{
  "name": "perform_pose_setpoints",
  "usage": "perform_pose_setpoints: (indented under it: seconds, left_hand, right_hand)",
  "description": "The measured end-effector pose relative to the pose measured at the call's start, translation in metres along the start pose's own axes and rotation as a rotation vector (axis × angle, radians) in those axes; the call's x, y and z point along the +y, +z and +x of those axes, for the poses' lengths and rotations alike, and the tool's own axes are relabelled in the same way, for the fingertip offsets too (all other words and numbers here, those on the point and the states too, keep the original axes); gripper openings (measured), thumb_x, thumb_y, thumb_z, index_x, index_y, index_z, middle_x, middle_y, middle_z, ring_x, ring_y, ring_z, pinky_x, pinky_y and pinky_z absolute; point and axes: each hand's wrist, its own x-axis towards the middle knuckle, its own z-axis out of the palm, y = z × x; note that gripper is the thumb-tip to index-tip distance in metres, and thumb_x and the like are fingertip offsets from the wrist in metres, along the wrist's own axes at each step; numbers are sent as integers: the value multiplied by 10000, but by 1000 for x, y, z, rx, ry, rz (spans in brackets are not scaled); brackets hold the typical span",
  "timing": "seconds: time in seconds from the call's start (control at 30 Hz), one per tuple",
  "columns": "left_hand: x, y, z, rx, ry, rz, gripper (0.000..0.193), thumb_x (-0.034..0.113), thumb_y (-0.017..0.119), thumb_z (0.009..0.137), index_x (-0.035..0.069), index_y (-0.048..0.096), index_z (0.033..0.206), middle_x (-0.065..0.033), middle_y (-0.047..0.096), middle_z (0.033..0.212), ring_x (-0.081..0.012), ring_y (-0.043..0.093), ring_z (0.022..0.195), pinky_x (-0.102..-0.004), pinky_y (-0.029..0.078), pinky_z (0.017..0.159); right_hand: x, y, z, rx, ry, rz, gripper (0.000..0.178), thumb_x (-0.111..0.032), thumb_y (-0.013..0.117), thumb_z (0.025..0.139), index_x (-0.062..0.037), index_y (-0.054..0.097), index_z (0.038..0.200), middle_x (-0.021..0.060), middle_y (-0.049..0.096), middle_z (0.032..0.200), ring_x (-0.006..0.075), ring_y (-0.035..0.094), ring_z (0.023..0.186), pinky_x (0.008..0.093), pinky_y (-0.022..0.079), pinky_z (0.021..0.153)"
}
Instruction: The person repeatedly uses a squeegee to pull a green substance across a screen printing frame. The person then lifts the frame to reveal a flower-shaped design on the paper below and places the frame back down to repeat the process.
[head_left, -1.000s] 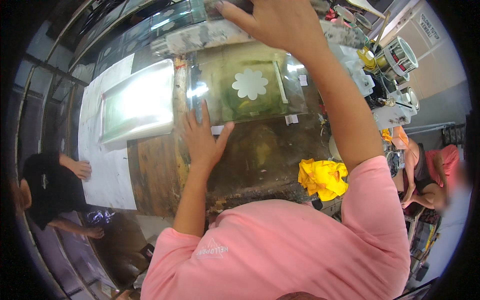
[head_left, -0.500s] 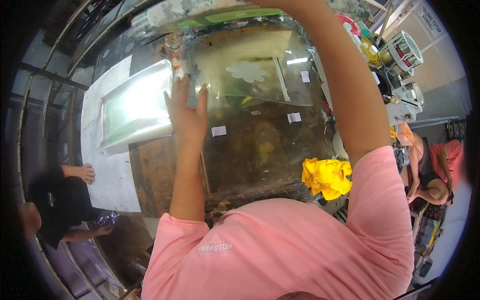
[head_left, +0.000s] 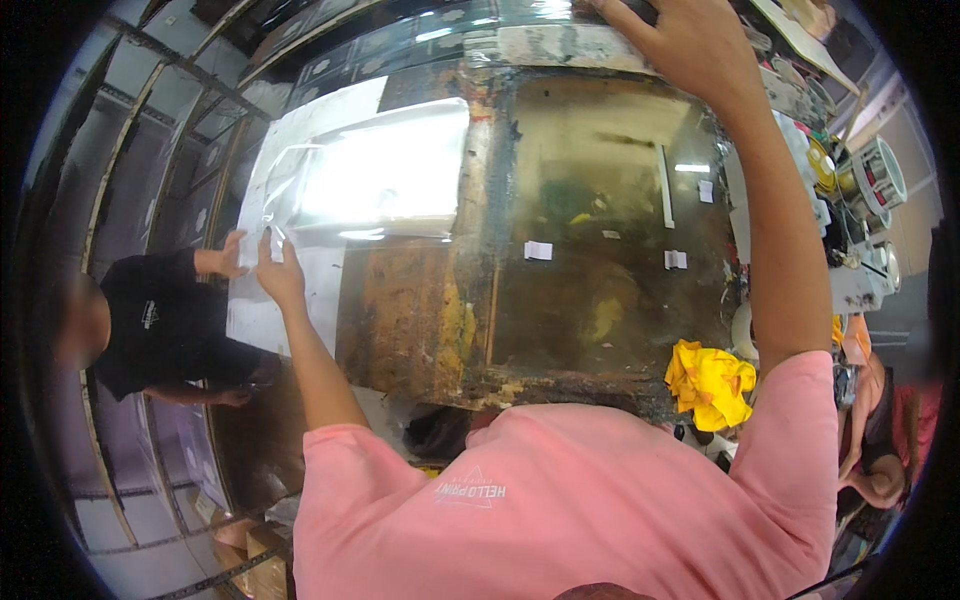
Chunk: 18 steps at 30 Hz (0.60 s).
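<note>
My left hand (head_left: 280,275) reaches to the left edge of a pile of clear plastic sheets (head_left: 385,185), which glares white. Its fingertips pinch the near left corner of a curling clear plastic sheet (head_left: 287,190). A co-worker's hand (head_left: 228,258) is right beside them. At the far side, my right hand (head_left: 685,50) lies over the right end of a pale, stained frame (head_left: 560,45); its fingertips are partly cut off by the upper edge of the picture. Between my arms is a glass work surface (head_left: 590,310) with small white paper pieces (head_left: 538,251) and a white strip (head_left: 666,188).
White paper (head_left: 290,300) lies under the pile. A crumpled yellow cloth (head_left: 710,385) sits at the near right corner. Pails (head_left: 870,175) and bottles crowd the right side. A co-worker in black (head_left: 165,320) stands left by metal racks (head_left: 95,215); another person (head_left: 880,440) sits right.
The clear sheet with a pale flower shape has left the glass. My left hand has moved left to the pile's far edge, beside the co-worker's hand. The view has shifted; my right hand stays by the frame.
</note>
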Motion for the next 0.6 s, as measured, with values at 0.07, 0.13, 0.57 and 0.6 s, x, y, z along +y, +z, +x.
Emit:
perform_pose_setpoints:
  seconds: [0.07,0.13,0.57,0.6]
  left_hand:
    - [-11,-7,10,10,-59,46,591,253,752,928,44,630,1466,-258,658,1423,-452,575,1347,-603,338,1176]
    - [9,-2,1,91,-13,535,623,331,731,959,67,594,1507,-245,596,1504,-420,411,1510,-700,229,1199]
    - [219,94,-87,-411,524,358,596,454,368,1136,102,463,1607,-110,416,1687,-339,304,1592,-816,-98,1188]
    - [217,94,-88,-476,504,387,605,461,376,1133,103,451,1615,-107,405,1694,-350,293,1595,-827,-99,1177]
  right_hand:
    - [0,0,-2,19,-14,2,559,-533,627,975,-30,671,737,200,694,775,409,686,839,513,485,799]
    - [-1,0,-4,-22,21,10,565,-536,629,974,-29,667,727,198,697,781,405,688,844,510,483,804]
    - [-9,-11,15,-31,79,57,531,-471,632,941,14,674,730,225,663,713,413,678,743,503,501,717]
    - [-7,-10,15,-22,69,69,536,-475,630,940,16,675,731,225,664,713,414,679,747,501,502,721]
